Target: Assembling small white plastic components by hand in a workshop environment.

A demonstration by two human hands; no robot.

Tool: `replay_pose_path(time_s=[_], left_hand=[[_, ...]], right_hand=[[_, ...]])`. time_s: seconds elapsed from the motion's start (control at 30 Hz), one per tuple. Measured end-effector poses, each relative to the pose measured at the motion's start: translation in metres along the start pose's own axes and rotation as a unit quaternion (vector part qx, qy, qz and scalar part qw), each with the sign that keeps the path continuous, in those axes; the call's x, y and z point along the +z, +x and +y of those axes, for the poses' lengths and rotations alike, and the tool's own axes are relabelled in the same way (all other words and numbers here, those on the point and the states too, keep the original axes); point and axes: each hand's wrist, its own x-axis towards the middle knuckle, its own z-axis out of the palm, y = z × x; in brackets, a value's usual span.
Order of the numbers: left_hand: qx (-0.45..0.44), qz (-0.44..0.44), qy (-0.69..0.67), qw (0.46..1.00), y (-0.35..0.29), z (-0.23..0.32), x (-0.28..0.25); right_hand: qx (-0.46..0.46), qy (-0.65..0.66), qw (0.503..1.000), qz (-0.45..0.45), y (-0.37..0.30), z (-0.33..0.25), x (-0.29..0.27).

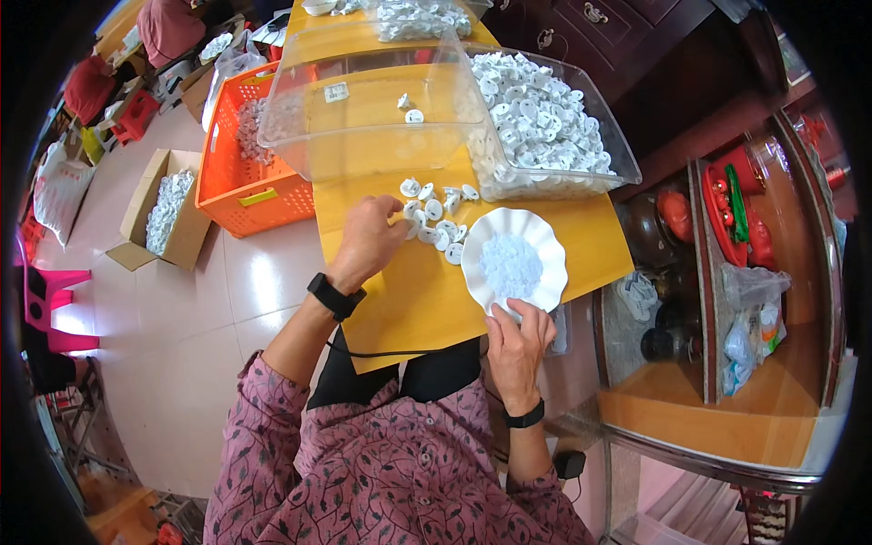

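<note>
My left hand (371, 241) is over the yellow tabletop (381, 318), its fingers bent at the edge of a small group of loose white round plastic parts (433, 210). Whatever lies between its fingertips is too small to make out. To the right stands a white dish with a wavy rim (556, 238), holding a heap of small pale bluish pieces (511, 263). My right hand (520, 350) is closed at the dish's near rim, thumb and fingers bent over the edge.
A clear bin (622, 177) full of white parts stands at the far right; a nearly empty clear bin (363, 136) sits left of it. An orange crate (263, 209) and a cardboard box (186, 236) are left of the table. A black cable (386, 352) crosses the near edge. Shelves stand right.
</note>
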Motion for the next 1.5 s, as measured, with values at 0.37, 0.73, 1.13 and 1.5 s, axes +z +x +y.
replay_pose_path(time_s=[0.37, 0.73, 1.13, 1.5], left_hand=[[-0.091, -0.109, -0.063, 0.988, -0.008, 0.022, -0.005], [-0.173, -0.233, -0.447, 0.846, -0.078, 0.063, -0.039], [-0.253, -0.254, -0.608, 0.708, -0.12, 0.069, 0.005], [-0.251, -0.25, -0.624, 0.697, -0.127, 0.06, 0.007]], right_hand=[[0.036, 0.096, 0.993, 0.053, -0.003, 0.004, 0.003], [0.143, 0.356, 0.922, 0.057, -0.001, -0.008, -0.015], [0.212, 0.554, 0.804, -0.034, -0.007, -0.027, -0.02], [0.209, 0.537, 0.817, -0.036, -0.006, -0.034, -0.018]])
